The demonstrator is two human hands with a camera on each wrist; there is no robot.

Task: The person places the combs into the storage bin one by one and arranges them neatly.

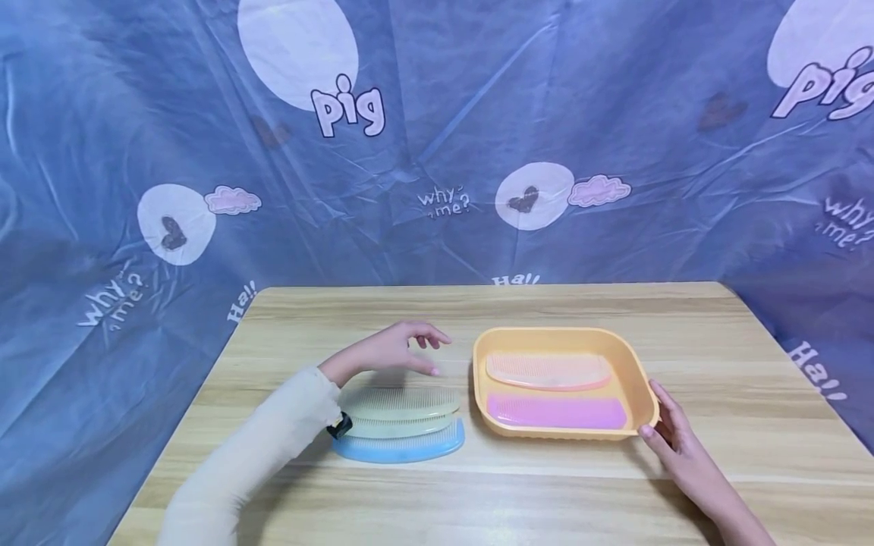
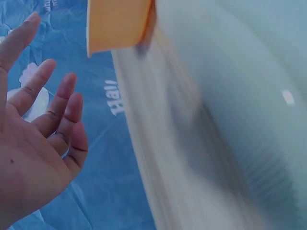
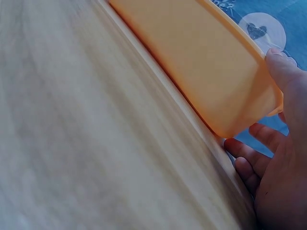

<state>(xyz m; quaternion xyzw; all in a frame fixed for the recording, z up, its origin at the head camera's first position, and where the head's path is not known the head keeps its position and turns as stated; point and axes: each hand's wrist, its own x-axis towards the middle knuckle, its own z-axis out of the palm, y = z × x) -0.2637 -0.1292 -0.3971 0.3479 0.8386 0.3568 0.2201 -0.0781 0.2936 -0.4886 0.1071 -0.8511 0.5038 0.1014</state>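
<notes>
My left hand (image 1: pixel 394 349) hovers just behind a small pile of combs, its fingers loosely bent with nothing between them. The pile holds two pale green combs, the rear one (image 1: pixel 399 400) and the front one (image 1: pixel 403 430), and a blue comb (image 1: pixel 403 453) nearest the front. In the left wrist view a pale green comb (image 2: pixel 240 86) looms large beside the left hand (image 2: pixel 38 139). My right hand (image 1: pixel 679 447) holds the right front corner of an orange plastic basin (image 1: pixel 649 394), thumb at the rim. Inside lie a peach-pink comb (image 1: pixel 549 371) and a purple-pink comb (image 1: pixel 556 412).
Everything stands on a light wood-grain table (image 1: pixel 478 493). Blue printed cloth (image 1: pixel 437 136) hangs behind the table and along both sides. A black strap device (image 1: pixel 339 426) on the left wrist overlaps the combs' left ends in the head view.
</notes>
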